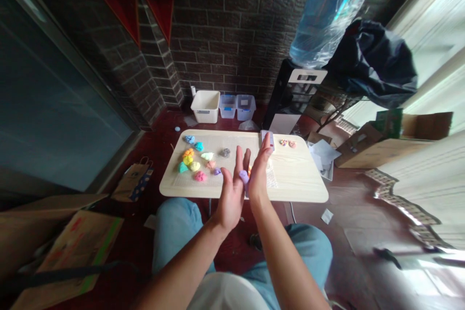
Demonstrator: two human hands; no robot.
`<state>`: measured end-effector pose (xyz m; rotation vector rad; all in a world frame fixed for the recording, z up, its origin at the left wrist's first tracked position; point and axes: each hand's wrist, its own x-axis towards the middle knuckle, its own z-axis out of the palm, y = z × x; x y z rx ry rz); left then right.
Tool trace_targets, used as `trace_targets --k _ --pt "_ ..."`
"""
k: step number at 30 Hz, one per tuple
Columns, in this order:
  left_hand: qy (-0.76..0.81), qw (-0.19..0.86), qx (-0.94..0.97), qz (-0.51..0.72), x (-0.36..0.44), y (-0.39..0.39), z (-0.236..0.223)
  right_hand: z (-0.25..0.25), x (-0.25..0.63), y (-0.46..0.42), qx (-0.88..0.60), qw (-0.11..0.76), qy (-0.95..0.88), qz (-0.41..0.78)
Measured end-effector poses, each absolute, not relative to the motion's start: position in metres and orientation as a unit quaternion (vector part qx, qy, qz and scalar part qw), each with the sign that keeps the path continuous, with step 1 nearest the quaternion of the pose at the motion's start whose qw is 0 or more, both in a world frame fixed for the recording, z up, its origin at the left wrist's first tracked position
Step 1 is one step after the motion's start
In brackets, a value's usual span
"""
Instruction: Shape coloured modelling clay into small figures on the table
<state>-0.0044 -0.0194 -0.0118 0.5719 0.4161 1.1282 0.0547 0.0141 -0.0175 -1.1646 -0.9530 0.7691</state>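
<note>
A soft, light-purple, clay-like lump is held between the palms of the left hand and the right hand; the hands are brought nearly together, fingers straight rather than curled, with only the lump's thickness visible between them. Under this grip is a pale wood-grain rectangular tabletop. Left of the grip lie separate clay-like lumps, among them a pink lump, a darker purple lump and, farther off, a grey lump. Just beyond the right fingertips is a flat, pale-lilac rectangular object, its markings too small to read. Well beyond the grip, a black-and-white water dispenser bears lettering too tiny to make out; red print on a brown cardboard box, far left and nearer the body, is blurred.
</note>
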Motion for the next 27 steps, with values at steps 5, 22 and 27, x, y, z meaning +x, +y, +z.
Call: trace_targets --k 5,22,27 --pt "0.224 0.728 0.312 0.568 0.005 -0.030 -0.019 -0.013 0.078 0.030 -0.520 0.697 -0.352 0.346" --pt "0.197 0.741 0.156 0.622 -0.033 0.001 -0.002 -0.032 0.087 -0.053 -0.506 0.588 -0.406 0.483" --pt "0.191 0.718 0.194 0.640 -0.045 -0.001 0.000 -0.025 0.091 -0.053 -0.519 0.595 -0.394 0.470"
